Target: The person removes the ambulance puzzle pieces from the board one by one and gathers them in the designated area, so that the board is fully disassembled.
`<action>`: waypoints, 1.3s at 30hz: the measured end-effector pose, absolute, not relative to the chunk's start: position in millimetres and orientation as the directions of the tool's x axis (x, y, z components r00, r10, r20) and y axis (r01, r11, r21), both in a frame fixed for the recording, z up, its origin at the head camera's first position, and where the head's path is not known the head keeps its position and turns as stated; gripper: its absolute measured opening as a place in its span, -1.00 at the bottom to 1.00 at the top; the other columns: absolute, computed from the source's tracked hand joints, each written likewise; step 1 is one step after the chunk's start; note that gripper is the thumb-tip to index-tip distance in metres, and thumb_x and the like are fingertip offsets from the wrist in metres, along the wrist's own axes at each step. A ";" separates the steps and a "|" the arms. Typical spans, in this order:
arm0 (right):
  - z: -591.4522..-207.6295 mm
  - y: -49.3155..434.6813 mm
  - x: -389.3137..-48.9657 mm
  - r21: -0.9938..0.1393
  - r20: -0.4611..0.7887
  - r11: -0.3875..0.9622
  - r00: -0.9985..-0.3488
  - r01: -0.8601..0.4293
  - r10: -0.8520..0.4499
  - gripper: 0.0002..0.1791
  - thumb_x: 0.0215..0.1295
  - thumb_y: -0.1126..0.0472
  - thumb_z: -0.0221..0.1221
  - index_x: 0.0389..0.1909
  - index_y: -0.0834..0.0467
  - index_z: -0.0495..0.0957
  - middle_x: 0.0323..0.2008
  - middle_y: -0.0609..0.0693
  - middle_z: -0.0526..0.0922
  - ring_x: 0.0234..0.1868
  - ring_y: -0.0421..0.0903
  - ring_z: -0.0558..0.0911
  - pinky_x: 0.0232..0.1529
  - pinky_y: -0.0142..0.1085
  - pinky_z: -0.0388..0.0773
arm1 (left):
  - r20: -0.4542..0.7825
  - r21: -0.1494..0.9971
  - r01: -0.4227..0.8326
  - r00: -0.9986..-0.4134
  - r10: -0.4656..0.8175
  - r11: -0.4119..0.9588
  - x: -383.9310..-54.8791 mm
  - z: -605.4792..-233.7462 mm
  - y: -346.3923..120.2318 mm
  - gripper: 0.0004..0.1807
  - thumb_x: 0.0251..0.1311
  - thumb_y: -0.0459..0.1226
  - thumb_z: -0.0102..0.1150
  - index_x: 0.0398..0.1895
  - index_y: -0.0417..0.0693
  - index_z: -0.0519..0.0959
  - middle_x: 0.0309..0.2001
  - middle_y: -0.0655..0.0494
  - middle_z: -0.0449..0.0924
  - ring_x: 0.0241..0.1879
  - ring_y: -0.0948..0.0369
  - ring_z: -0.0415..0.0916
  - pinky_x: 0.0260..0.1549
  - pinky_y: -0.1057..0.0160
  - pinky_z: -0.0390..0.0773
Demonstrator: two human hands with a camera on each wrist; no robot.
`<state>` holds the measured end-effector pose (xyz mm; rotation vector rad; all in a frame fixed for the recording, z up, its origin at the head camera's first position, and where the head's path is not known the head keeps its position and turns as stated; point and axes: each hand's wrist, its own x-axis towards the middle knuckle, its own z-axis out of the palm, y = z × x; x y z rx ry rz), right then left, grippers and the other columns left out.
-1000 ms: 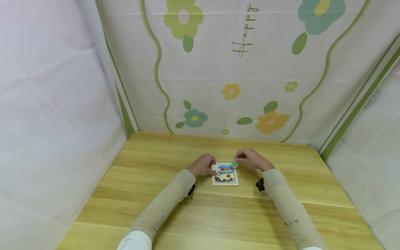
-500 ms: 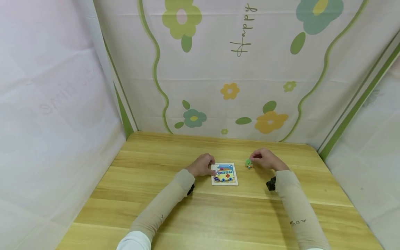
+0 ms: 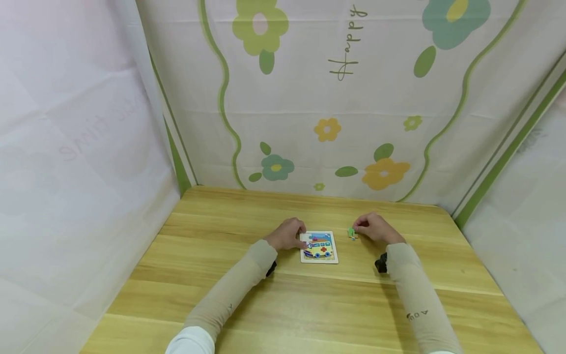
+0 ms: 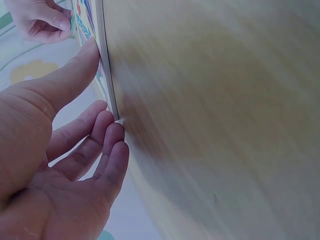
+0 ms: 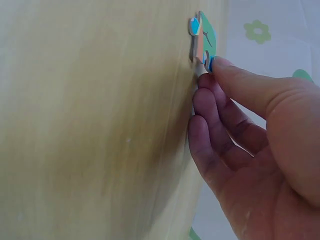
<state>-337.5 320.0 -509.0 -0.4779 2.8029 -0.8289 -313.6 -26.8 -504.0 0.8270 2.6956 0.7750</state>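
Ambulance puzzle board (image 3: 319,261) lies on the wooden table (image 3: 287,305), mostly filled, its upper-left corner seemingly bare. Its left edge is held between thumb and curled fingers of the left hand (image 3: 287,234); right of it, one unplaced green piece (image 3: 351,232) is pinched by the right hand (image 3: 376,228).

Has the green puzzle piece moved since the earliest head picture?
Yes, rightward: the green piece is now apart from the puzzle board, whose far-right corner it overlapped then.
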 end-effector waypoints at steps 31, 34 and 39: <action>-479.0 238.3 -329.2 -0.502 -0.088 0.745 -0.831 -0.439 -0.549 -0.80 0.41 0.35 0.33 0.00 0.29 0.73 -0.12 0.08 0.78 -0.17 -0.14 0.66 -0.05 -0.17 0.69 | -0.056 0.538 0.456 -0.820 0.570 0.709 -312.9 -502.3 -26.2 -0.55 0.24 -0.18 0.54 0.09 -0.24 0.64 0.03 -0.06 0.64 -0.07 0.17 0.49 0.06 0.19 0.58; -481.3 227.0 -327.9 -0.506 -0.087 0.723 -0.806 -0.471 -0.586 -0.82 0.39 0.36 0.35 -0.04 0.28 0.74 -0.13 0.09 0.79 -0.19 -0.17 0.67 -0.08 -0.21 0.69 | -0.054 0.541 0.458 -0.819 0.572 0.706 -313.2 -502.2 -26.0 -0.56 0.24 -0.19 0.53 0.08 -0.25 0.64 0.03 -0.08 0.65 -0.06 0.17 0.50 0.07 0.18 0.58; -483.9 214.6 -324.2 -0.492 -0.089 0.709 -0.782 -0.505 -0.618 -0.85 0.37 0.36 0.37 -0.08 0.27 0.75 -0.12 0.14 0.79 -0.21 -0.19 0.66 -0.12 -0.28 0.68 | -0.046 0.542 0.466 -0.815 0.578 0.700 -312.5 -501.6 -26.6 -0.56 0.24 -0.19 0.54 0.07 -0.25 0.64 0.01 -0.08 0.65 -0.07 0.17 0.51 0.05 0.19 0.58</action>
